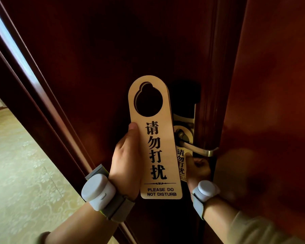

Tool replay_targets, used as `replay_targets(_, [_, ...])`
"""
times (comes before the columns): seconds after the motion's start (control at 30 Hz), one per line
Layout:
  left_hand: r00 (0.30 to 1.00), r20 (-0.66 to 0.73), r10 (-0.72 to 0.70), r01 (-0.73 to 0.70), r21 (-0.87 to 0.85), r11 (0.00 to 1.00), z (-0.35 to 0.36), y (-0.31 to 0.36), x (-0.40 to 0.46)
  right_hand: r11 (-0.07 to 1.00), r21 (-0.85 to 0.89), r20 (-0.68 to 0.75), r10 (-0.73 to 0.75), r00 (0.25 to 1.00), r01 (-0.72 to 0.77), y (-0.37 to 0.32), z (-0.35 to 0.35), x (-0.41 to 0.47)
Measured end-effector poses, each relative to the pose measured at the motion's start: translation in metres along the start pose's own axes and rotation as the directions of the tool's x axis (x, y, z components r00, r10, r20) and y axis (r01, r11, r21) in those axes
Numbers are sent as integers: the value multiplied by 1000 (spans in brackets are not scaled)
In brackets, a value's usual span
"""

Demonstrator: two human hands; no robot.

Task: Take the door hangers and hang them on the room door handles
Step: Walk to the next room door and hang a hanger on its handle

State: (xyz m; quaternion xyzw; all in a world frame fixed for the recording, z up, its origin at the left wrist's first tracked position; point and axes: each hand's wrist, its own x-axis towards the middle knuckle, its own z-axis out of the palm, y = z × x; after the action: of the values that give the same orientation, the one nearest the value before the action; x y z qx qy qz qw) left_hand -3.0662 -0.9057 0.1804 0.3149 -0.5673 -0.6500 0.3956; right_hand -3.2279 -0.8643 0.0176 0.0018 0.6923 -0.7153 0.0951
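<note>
My left hand (127, 161) holds a stack of gold "Please do not disturb" door hangers (155, 138) upright in front of the dark wooden door (95, 59); a second edge shows behind the front one at the round hole. Behind it, another hanger (181, 161) hangs on the brass lever handle (202, 150), its hole around the handle's base. My right hand (197, 166) pinches this hung hanger just below the lever. The left stack partly hides the lock plate (185, 120).
The door frame and a red-brown wall (271, 85) rise at the right. To the left, the door's edge (33, 88) opens onto a corridor with pale patterned carpet (25, 173). Grey bands with white devices sit on both wrists.
</note>
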Motion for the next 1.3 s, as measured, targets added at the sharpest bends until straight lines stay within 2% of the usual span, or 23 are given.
replay_targets(0.13, [1000,-2,-16,15,-26,1000,0,0,-1,999,40,-41,33,999,-31,0,-5,-2])
replay_targets(0.27, [1000,1,-15,15,-44,999,1,0,-3,1000,3,-54,30,998,-30,-1,-7,0])
replay_targets(0.6, [1000,24,3,-1,-68,998,2,6,-7,997,6,-20,74,997,-73,-12,-25,-14])
replay_targets(0.87, [999,27,18,-15,-87,996,8,22,-12,991,61,214,105,971,-121,-55,-48,-43])
replay_targets(0.97, [999,27,34,-32,-89,996,9,28,-13,899,187,281,338,898,-397,-84,-40,-49])
replay_targets(1.03, [998,42,46,-42,-92,995,9,33,-14,857,199,338,396,854,-476,-97,-37,-56])
replay_targets(1.17, [996,57,72,-66,-98,993,8,46,-19,877,202,441,316,840,-435,-127,-39,-69])
replay_targets(1.3, [992,60,108,-102,-97,990,4,66,-26,856,307,515,217,829,-415,-185,-40,-80])
